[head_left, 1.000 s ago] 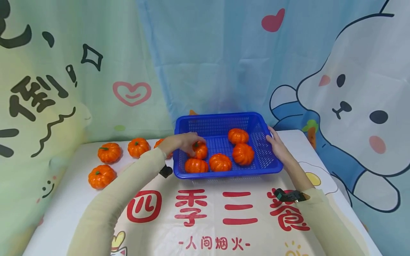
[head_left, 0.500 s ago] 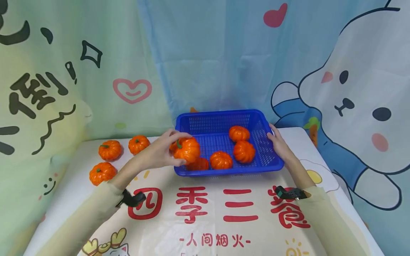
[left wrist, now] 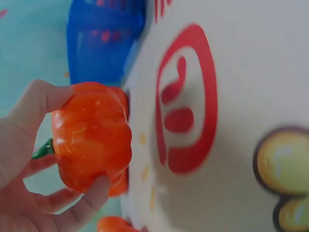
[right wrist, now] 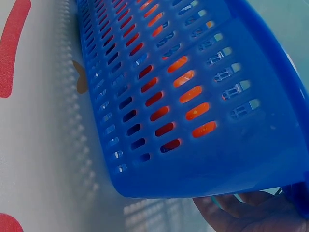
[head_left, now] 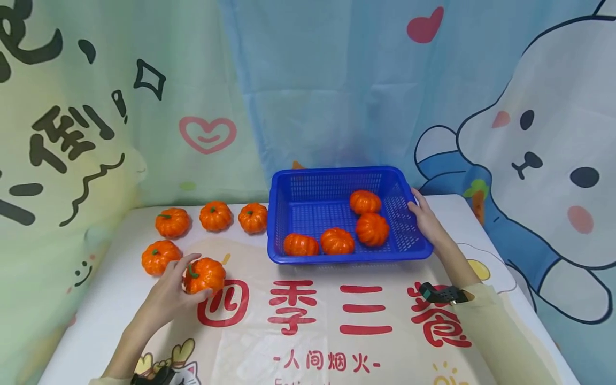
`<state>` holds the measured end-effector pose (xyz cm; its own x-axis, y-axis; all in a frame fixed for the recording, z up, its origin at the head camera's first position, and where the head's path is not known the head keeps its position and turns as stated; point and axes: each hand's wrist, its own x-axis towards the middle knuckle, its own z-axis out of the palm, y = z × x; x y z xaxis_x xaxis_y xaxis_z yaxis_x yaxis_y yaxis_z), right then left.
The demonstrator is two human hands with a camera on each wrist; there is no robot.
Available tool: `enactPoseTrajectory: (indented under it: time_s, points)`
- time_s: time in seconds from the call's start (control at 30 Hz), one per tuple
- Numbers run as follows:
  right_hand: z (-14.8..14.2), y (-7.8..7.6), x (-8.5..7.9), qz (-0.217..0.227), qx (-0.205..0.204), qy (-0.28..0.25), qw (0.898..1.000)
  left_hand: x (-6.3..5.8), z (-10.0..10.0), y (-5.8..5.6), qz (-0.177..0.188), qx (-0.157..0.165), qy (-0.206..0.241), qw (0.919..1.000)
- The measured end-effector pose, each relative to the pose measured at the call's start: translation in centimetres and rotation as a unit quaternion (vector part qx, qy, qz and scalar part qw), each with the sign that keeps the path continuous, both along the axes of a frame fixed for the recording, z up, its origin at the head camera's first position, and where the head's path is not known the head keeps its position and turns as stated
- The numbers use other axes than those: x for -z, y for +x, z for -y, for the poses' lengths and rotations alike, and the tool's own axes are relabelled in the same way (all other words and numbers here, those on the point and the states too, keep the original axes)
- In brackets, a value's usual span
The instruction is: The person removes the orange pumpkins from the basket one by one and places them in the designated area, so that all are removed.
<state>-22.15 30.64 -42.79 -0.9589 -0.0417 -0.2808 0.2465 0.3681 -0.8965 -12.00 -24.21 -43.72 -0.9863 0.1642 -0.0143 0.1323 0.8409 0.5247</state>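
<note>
In the head view my left hand (head_left: 168, 291) grips a small orange toy pumpkin (head_left: 207, 275) with a green stem, over the front left of the table. The left wrist view shows thumb and fingers spread around the pumpkin's sides (left wrist: 91, 135), its stem toward the palm. A blue plastic basket (head_left: 346, 259) stands at the back middle, holding several pumpkins (head_left: 372, 230) along its front and right. My right hand (head_left: 428, 222) holds the basket's right end at the rim. From the right wrist, its fingers (right wrist: 231, 208) show beside the basket's slotted wall (right wrist: 203, 159).
On the table's left side sit several more pumpkins (head_left: 173, 222), one (head_left: 253, 218) close to the basket's left wall. The tablecloth (head_left: 298, 342) carries large red characters. A printed curtain (head_left: 317, 107) hangs directly behind the table.
My left hand has lifted a pumpkin out of the basket's left side and carried it left and toward the front. The right hand has stayed at the basket's right end.
</note>
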Motion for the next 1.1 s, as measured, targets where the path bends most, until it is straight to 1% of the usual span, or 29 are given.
enactPoseTrajectory:
  time_s: [0.1, 0.2, 0.27, 0.4, 0.53, 0.7, 0.77, 0.93, 1.1]
  points:
    - [0.0, 0.2, -0.2, -0.002, 0.002, 0.000, 1.000, 0.0, 0.2, -0.8, -0.008, -0.005, 0.000, 1.0000]
    - [-0.1, 0.3, -0.2, -0.003, 0.001, -0.003, 1.000, -0.1, 0.1, -2.0, -0.014, -0.005, 0.009, 0.9998]
    - [0.0, 0.3, -0.1, -0.004, 0.000, -0.004, 1.000, 0.0, -0.1, -2.9, -0.008, -0.007, 0.017, 0.9998]
    - [0.2, 0.4, -0.1, -0.001, 0.001, -0.004, 1.000, 0.3, -0.3, -4.6, -0.001, -0.016, 0.008, 0.9998]
    - [0.3, 0.4, -0.2, 0.003, 0.003, -0.002, 1.000, 0.7, -0.5, -5.6, -0.003, -0.014, -0.011, 0.9998]
    - [0.3, 0.5, -0.5, 0.002, 0.005, 0.001, 1.000, 1.1, -0.4, -6.1, 0.007, -0.019, -0.020, 0.9996]
    - [0.3, 0.4, -0.5, 0.001, 0.003, 0.001, 1.000, 1.2, -0.3, -6.2, 0.019, -0.024, -0.022, 0.9993]
    - [0.2, 0.3, -0.4, 0.000, 0.002, 0.002, 1.000, 1.9, -0.3, -6.0, 0.038, -0.019, -0.021, 0.9989]
    - [0.1, 0.3, -0.2, -0.003, -0.002, -0.001, 1.000, 1.9, -0.4, -5.5, 0.025, -0.019, -0.012, 0.9994]
